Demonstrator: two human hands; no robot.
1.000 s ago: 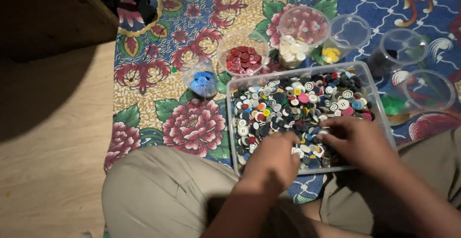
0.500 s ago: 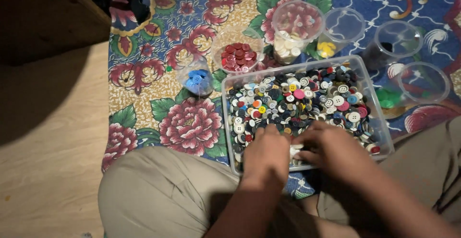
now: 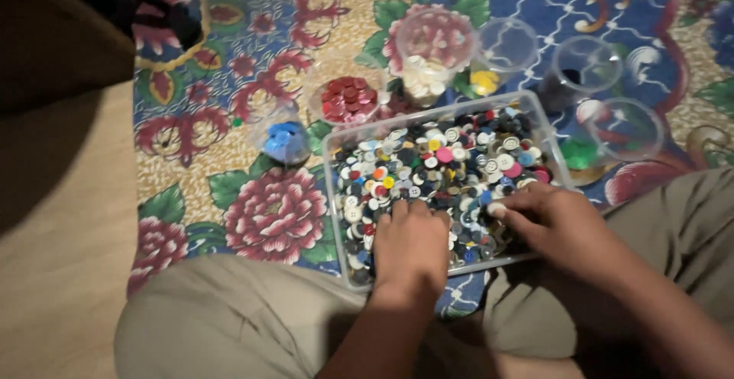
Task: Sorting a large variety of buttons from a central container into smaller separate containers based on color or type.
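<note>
A floral carpet (image 3: pixel 252 218) in red, green and blue covers the floor, with bare pale wood floor (image 3: pixel 53 272) showing at the left. The person sits with knees in khaki trousers (image 3: pixel 229 325) drawn up close to a clear rectangular plastic tray (image 3: pixel 330 195) heaped with mixed coloured buttons (image 3: pixel 436 157).

The left hand (image 3: pixel 410 245) lies palm-down on the near part of the heap, fingers curled into the buttons; whether it grips any I cannot tell. The right hand (image 3: pixel 554 222) sits just beside it at the tray's near right corner, fingertips pinched over what looks like a pale button (image 3: pixel 497 209). Compared with a moment ago, both hands have drawn closer together at the near edge, and the view has shifted slightly.

Beyond the tray's far edge stand small clear round cups: one holding red buttons (image 3: pixel 348 100), one with blue buttons (image 3: pixel 284 138) to the left, one with white buttons (image 3: pixel 424 77), one with yellow (image 3: pixel 485 81), and one with green (image 3: pixel 581 152) at the right. Two more clear cups (image 3: pixel 585 65) farther right look nearly bare.
</note>
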